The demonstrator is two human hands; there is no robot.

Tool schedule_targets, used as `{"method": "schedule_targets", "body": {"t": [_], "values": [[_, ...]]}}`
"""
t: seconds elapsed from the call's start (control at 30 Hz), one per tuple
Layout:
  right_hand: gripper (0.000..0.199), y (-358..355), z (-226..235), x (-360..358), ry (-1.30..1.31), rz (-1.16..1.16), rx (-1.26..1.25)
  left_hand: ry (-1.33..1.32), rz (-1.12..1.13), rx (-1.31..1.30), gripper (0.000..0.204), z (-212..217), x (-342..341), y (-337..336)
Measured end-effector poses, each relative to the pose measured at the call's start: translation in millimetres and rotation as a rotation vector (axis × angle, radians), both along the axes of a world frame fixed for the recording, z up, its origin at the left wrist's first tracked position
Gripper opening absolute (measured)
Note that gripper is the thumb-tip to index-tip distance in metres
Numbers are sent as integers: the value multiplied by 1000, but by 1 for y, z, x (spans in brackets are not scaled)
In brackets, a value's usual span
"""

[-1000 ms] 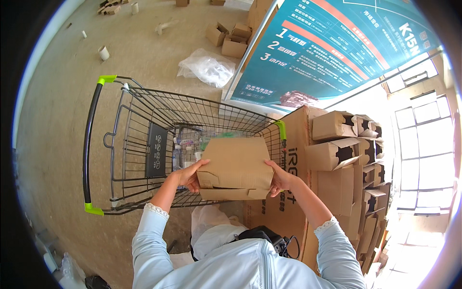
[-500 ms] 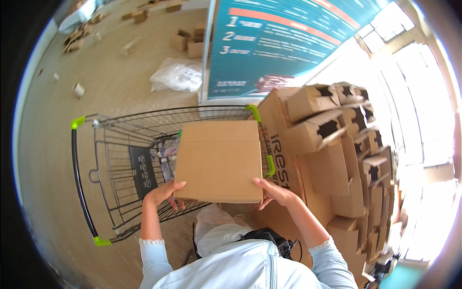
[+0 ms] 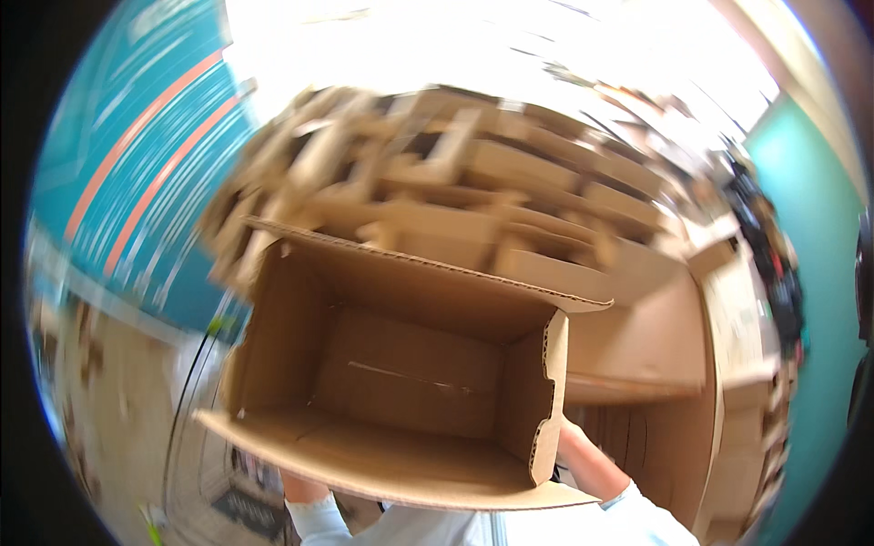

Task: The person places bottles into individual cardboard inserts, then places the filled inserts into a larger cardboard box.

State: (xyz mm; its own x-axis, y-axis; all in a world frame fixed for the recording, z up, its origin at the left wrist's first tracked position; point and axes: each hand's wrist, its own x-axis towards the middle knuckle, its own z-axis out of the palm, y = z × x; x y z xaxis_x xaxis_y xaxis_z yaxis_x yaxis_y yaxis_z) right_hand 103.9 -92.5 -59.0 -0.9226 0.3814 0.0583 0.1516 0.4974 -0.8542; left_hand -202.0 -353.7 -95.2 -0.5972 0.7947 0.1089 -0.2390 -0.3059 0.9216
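An open cardboard box (image 3: 428, 287) fills the middle of the head view. Its open side faces me, and its inner walls and bottom are in sight with nothing lying inside. At the box's right side, my right hand (image 3: 574, 444) grips it, its fingers mostly hidden behind the cardboard. My left hand (image 3: 305, 490) shows only by the wrist below the near flap. Its fingers are hidden behind the box, which is held up between both arms.
Behind the box rises a blurred stack of open cardboard boxes (image 3: 537, 173). A larger carton (image 3: 669, 409) stands close on the right. The wire shopping cart (image 3: 187, 428) is at the lower left, below a teal banner (image 3: 146, 173). A green wall (image 3: 810, 227) is far right.
My view has swung right, from the cart to the stacked boxes. The box in my hands has turned from its closed face to its open side and come closer to me.
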Motion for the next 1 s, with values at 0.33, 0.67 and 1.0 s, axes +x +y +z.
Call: {"method": "schedule_targets", "body": {"t": [0.33,0.67,1.0], "values": [[115,108,27,293,544,-1075,-138,426,-505,179,79,110,263,359],[129,312,24,501,-47,-2169,716,527,-801,-323,74,78,350,351],[129,391,-82,547,-524,-2639,442,888,-705,-540,70,62,347,349]]}}
